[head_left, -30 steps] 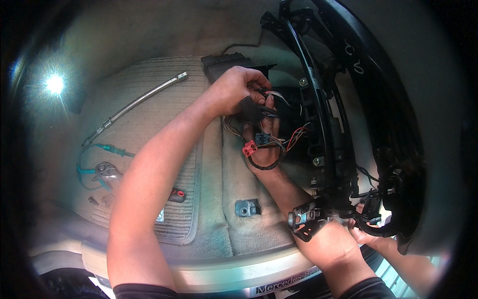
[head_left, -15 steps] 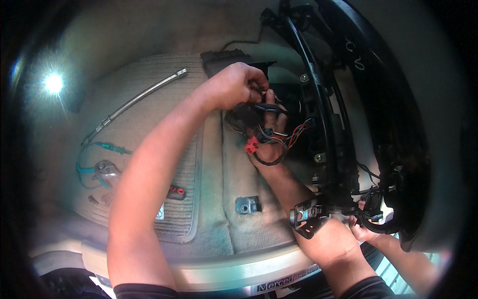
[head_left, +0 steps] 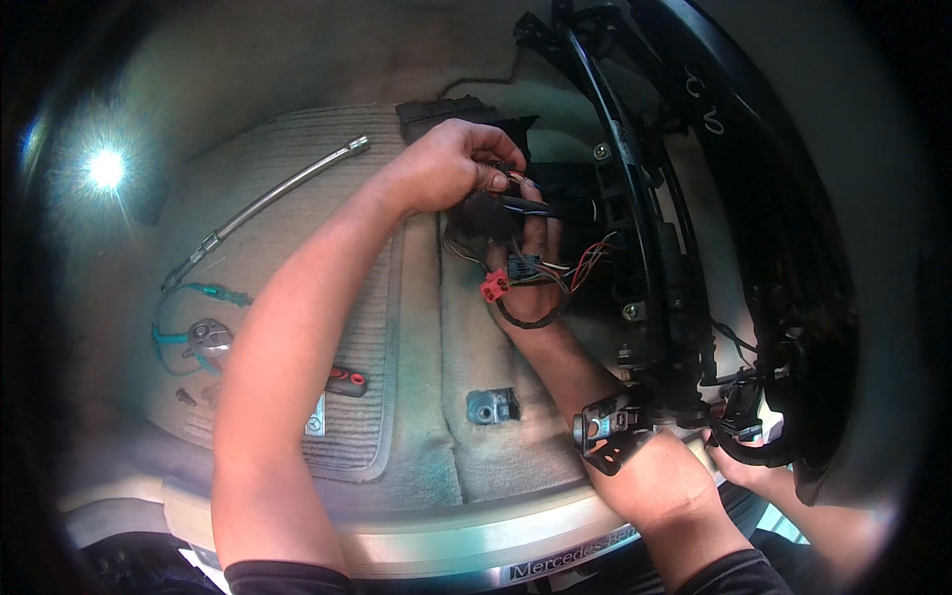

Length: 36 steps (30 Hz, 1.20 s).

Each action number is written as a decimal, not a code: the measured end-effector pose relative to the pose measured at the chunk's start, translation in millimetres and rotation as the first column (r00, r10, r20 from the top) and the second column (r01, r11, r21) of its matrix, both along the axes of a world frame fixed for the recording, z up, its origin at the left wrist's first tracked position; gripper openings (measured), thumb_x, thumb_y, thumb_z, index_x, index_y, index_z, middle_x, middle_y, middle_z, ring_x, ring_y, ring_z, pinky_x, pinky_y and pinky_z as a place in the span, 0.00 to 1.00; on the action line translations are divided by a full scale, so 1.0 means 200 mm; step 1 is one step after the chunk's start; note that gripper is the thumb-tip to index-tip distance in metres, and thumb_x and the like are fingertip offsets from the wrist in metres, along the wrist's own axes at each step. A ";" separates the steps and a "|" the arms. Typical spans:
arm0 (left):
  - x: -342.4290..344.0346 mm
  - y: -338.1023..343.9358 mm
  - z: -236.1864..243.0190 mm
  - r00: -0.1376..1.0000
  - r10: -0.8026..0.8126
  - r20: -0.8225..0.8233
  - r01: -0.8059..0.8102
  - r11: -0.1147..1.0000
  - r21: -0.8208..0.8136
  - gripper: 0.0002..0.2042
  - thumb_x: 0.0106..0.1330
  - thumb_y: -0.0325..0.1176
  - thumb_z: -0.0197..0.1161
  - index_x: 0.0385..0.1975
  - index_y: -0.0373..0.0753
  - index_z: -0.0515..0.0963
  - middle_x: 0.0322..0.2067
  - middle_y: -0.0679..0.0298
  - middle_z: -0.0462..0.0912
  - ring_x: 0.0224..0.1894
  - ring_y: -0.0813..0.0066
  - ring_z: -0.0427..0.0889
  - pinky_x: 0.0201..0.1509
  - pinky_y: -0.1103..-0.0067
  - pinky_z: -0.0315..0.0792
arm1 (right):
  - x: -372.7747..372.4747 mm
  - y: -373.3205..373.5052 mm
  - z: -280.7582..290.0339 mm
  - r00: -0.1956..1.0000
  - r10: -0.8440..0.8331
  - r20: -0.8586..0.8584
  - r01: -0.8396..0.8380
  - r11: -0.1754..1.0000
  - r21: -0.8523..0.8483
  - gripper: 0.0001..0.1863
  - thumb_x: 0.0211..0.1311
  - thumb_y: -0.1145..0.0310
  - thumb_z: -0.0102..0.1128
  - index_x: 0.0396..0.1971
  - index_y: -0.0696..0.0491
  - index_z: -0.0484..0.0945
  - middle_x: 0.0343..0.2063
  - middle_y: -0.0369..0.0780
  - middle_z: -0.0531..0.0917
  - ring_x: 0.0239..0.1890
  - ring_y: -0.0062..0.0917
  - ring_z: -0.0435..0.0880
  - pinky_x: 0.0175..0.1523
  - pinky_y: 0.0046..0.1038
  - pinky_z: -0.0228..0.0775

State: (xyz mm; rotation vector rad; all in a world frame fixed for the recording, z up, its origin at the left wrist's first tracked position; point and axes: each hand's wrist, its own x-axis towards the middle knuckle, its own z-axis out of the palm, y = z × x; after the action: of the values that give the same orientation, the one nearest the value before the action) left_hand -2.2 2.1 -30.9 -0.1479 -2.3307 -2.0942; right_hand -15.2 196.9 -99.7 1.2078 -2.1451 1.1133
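Note:
My left hand [head_left: 464, 167] is closed in a pinch on thin wires [head_left: 514, 178] with dark, orange and light strands. Just below it, my right hand [head_left: 540, 234] holds the dark-wrapped wiring harness [head_left: 488, 218], its fingers partly hidden by the cables. Across my right wrist hang a red connector [head_left: 494, 287], a dark connector [head_left: 524, 267] and a looped black cable [head_left: 528, 322]. Loose red and grey wires [head_left: 593, 256] spread to the right of that hand.
Black metal rails [head_left: 635, 188] and a bracket [head_left: 601, 426] rise over my right forearm. A ratchet [head_left: 208, 339], an extension bar [head_left: 273, 203], a teal-wired tester [head_left: 223, 294] and a red-black handle [head_left: 347, 382] lie on the ribbed mat [head_left: 372, 436]. Another person's hand [head_left: 746, 464] is at lower right.
My left hand has shifted slightly left and up, and more of the wires in its pinch shows. The red connector has swung a little left. The other person's hand has moved slightly.

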 end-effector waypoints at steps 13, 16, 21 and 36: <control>0.03 0.06 0.14 0.973 0.033 -0.228 -0.170 0.773 -0.612 0.16 0.59 0.24 0.65 0.48 0.40 0.81 0.35 0.51 0.85 0.40 0.62 0.85 0.46 0.69 0.79 | 0.09 -0.03 0.03 0.996 -0.015 0.092 0.017 1.000 -0.022 0.41 0.59 0.75 0.63 0.71 0.56 0.55 0.62 0.55 0.67 0.63 0.50 0.70 0.65 0.42 0.68; 0.04 0.14 0.20 0.978 0.045 -0.204 -0.194 0.557 -0.807 0.12 0.60 0.27 0.63 0.45 0.39 0.80 0.34 0.50 0.85 0.41 0.53 0.86 0.45 0.64 0.79 | 0.10 -0.02 0.05 0.999 0.007 0.043 -0.010 0.998 0.069 0.41 0.59 0.74 0.64 0.71 0.56 0.56 0.63 0.55 0.66 0.65 0.51 0.68 0.67 0.42 0.66; 0.06 0.25 0.24 0.948 -0.036 -0.315 -0.290 0.300 -0.909 0.12 0.65 0.30 0.59 0.47 0.38 0.77 0.29 0.47 0.83 0.41 0.47 0.85 0.43 0.60 0.79 | 0.05 0.02 0.01 0.998 -0.030 0.062 0.014 0.968 0.249 0.38 0.56 0.74 0.66 0.68 0.55 0.61 0.65 0.52 0.65 0.68 0.51 0.64 0.70 0.45 0.62; 0.08 0.03 0.27 0.915 0.243 -0.322 -0.400 0.441 -0.803 0.14 0.62 0.39 0.63 0.38 0.34 0.83 0.35 0.45 0.84 0.42 0.45 0.83 0.47 0.61 0.77 | 0.06 0.00 0.06 0.996 0.090 0.016 -0.091 0.964 0.249 0.38 0.51 0.78 0.64 0.66 0.52 0.67 0.68 0.55 0.58 0.70 0.50 0.60 0.71 0.44 0.59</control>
State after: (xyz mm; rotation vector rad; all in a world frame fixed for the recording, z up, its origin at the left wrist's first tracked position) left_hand 14.0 8.9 22.3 0.1341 -2.7521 -0.5517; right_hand -2.9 196.5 -88.6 1.4276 -2.3070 0.9006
